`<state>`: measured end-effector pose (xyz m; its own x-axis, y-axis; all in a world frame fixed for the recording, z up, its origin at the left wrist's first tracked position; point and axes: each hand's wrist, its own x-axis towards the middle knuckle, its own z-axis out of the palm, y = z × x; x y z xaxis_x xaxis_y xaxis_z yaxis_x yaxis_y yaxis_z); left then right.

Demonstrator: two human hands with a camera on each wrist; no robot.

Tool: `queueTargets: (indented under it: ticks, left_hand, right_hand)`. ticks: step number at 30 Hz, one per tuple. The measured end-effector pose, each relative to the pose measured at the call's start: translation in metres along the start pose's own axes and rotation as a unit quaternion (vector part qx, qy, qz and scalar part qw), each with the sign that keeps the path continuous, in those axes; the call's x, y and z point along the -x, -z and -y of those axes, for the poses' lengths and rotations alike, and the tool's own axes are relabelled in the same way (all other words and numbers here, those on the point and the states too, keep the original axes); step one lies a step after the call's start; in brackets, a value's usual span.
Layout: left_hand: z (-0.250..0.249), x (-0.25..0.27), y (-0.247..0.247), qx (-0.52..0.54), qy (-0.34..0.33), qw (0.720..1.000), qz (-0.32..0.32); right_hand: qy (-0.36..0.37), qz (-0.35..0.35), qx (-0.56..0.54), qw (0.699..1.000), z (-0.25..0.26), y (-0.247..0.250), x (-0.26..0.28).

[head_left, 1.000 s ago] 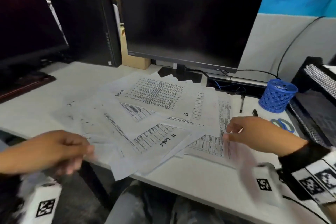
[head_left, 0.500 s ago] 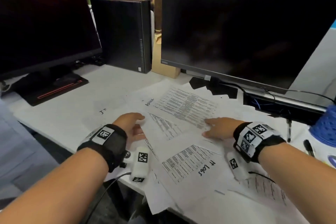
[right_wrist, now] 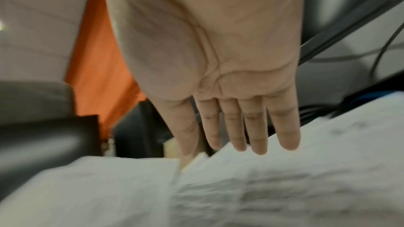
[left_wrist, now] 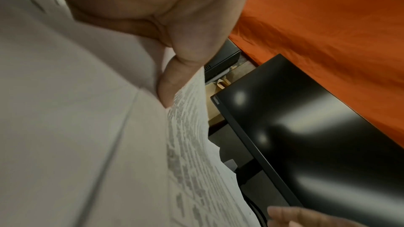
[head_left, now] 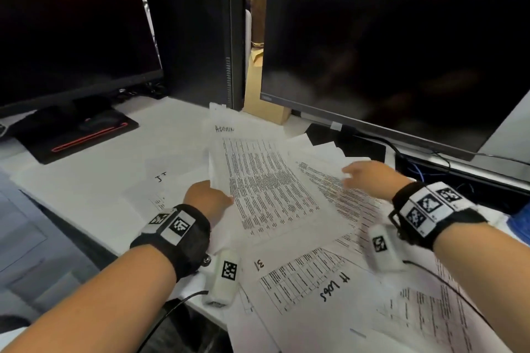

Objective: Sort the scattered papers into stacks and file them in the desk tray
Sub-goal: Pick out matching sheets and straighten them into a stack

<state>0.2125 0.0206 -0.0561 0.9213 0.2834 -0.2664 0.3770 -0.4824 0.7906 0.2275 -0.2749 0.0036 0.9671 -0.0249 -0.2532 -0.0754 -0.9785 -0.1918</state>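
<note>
Fingers and thumb of the left hand [head_left: 207, 200] pinch the left edge of a white printed sheet headed "Admin" [head_left: 269, 180], raised above the scattered white papers [head_left: 309, 281] on the white desk [head_left: 94, 195]. At three o'clock from that sheet the right hand [head_left: 370, 178] hovers flat with straight fingers [right_wrist: 258, 137], holding nothing, over more papers below the large black monitor [head_left: 401, 46] at twelve o'clock.

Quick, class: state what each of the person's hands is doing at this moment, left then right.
Left hand: pinches the edge of the sheet marked Admin, lifting it.
Right hand: open, fingers straight, holding nothing, over the scattered papers.
</note>
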Motion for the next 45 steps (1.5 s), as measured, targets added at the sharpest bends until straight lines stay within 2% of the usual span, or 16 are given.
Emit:
queueTargets:
  ticks: [3,7,12,20,23,25,27,29,30,33,36,38,40,42,44,45]
  left_hand:
    - [0.005,-0.002,0.008,0.008,-0.008,1.000,0.003]
    - [0.009,-0.002,0.012,0.043,0.009,0.999,0.023]
    - [0.011,-0.002,0.011,0.070,0.006,0.997,0.038]
    - [0.010,0.004,0.009,0.078,0.013,0.997,0.016]
    - [0.010,0.007,0.010,0.105,0.005,0.994,0.032]
    - [0.010,0.009,0.013,0.148,0.004,0.989,0.028]
    - [0.007,0.016,0.016,0.212,-0.001,0.977,0.026]
    - [0.000,0.025,0.018,0.267,-0.008,0.962,0.050]
    - [-0.003,0.028,0.018,0.278,-0.015,0.958,0.067]
    - [-0.013,0.031,0.013,0.269,-0.039,0.959,0.083]
    - [-0.023,0.030,0.003,0.237,-0.039,0.970,0.032]
    - [-0.028,0.033,-0.002,0.247,-0.055,0.967,0.032]
    - [-0.029,0.038,-0.006,0.220,-0.080,0.969,0.084]
    - [-0.032,0.039,-0.005,0.046,-0.111,0.983,0.141]
    - [-0.034,0.034,0.001,-0.181,-0.115,0.963,0.162]
    - [-0.033,0.029,0.005,-0.274,-0.107,0.943,0.157]
  right_hand:
    - [-0.065,0.015,-0.012,0.998,-0.030,-0.003,-0.021]
    - [-0.071,0.047,-0.038,0.996,-0.030,-0.012,-0.029]
    - [-0.104,0.041,0.029,0.993,-0.015,-0.019,-0.036]
    - [-0.065,0.080,0.082,0.991,-0.010,-0.018,-0.026]
    - [-0.031,0.055,0.035,0.997,-0.022,-0.013,-0.024]
    - [-0.042,0.031,-0.053,0.997,-0.035,-0.008,-0.024]
    - [-0.060,0.048,-0.265,0.961,-0.041,-0.005,-0.017]
    - [-0.060,0.081,-0.491,0.865,-0.036,-0.007,-0.006]
    - [-0.048,0.094,-0.550,0.828,-0.029,-0.009,0.001]
    - [-0.015,0.101,-0.629,0.771,-0.004,-0.018,0.018]
    - [-0.048,0.001,-0.678,0.733,0.016,-0.025,0.032]
    - [-0.039,-0.037,-0.659,0.750,0.020,-0.028,0.038]
    - [-0.007,-0.034,-0.558,0.829,0.019,-0.030,0.045]
    - [-0.015,-0.028,-0.426,0.904,0.003,-0.032,0.040]
    - [-0.070,-0.018,-0.284,0.956,-0.020,-0.034,0.032]
    - [-0.097,-0.014,-0.235,0.967,-0.033,-0.035,0.028]
